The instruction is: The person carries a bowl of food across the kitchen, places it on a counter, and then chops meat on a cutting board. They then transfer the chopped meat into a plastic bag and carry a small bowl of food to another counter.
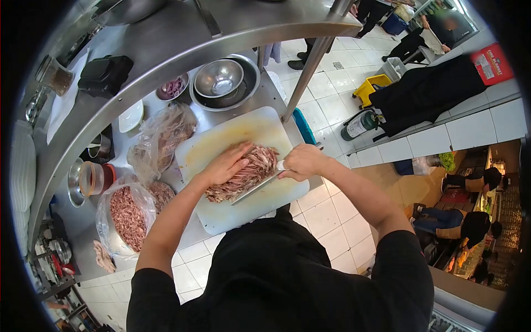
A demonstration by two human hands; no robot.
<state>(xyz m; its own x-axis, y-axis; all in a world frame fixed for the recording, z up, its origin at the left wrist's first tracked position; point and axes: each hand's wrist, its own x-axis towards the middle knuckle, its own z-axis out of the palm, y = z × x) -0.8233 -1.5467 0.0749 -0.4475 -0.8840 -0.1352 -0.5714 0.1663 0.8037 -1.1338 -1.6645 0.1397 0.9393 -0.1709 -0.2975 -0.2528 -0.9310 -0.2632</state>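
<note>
A heap of sliced reddish-brown meat lies on a white cutting board in the middle of the view. My left hand rests flat on the heap's upper left side, fingers stretched out. On the right, my right hand is closed round the white handle of a knife. Its blade points down and left along the heap's near edge. Left of the board are a clear bag of meat and an open clear bag of chopped meat.
Metal bowls stand behind the board, beside a small bowl of chopped purple pieces. A steel shelf arches above, with a post at right. A sauce tub sits at left. Other people are farther off at right.
</note>
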